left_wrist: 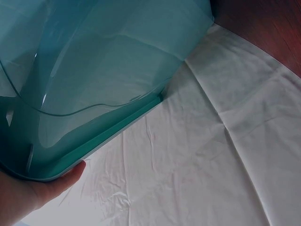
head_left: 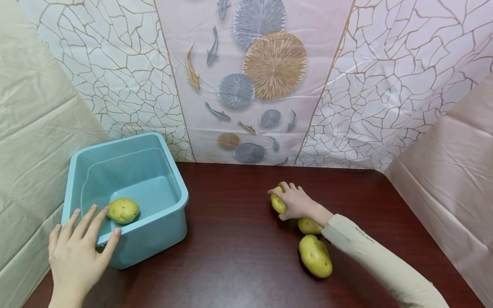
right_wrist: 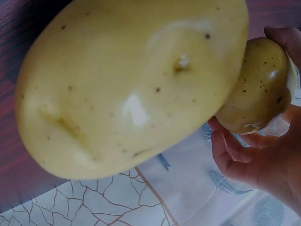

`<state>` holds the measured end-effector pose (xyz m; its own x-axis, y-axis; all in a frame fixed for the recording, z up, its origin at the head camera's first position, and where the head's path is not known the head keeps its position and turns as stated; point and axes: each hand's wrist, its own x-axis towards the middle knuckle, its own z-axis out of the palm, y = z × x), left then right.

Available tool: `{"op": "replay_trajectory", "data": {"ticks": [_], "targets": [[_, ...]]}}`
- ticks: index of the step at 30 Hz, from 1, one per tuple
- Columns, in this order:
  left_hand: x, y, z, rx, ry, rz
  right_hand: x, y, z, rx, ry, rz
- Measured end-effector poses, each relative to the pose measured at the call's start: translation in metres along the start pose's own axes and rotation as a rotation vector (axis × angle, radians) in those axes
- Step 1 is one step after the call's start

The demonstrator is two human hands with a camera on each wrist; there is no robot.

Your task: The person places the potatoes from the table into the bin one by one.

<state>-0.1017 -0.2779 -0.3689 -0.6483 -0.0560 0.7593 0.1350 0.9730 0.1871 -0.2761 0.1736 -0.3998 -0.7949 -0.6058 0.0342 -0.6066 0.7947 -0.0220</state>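
1. Right hand: fingers curled round a small yellow potato on the dark red-brown wooden table; the grip also shows in the right wrist view.
2. Two more yellow potatoes lie just beside that wrist: a middle one and a larger near one.
3. Left hand: fingers straight, spread, resting on the near rim of the light-blue rectangular plastic tub.
4. A fourth yellow potato lies inside the tub.
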Motion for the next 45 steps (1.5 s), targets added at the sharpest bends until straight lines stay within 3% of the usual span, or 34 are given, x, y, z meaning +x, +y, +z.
{"op": "replay_trajectory", "data": {"ticks": [23, 45], "targets": [[-0.001, 0.0, 0.0, -0.004, -0.003, -0.01, -0.01, -0.016, -0.01, 0.02, 0.067, -0.045], [0.001, 0.002, 0.0, 0.0, 0.025, 0.01, -0.014, -0.036, -0.022, -0.036, 0.2, -0.136]]}}
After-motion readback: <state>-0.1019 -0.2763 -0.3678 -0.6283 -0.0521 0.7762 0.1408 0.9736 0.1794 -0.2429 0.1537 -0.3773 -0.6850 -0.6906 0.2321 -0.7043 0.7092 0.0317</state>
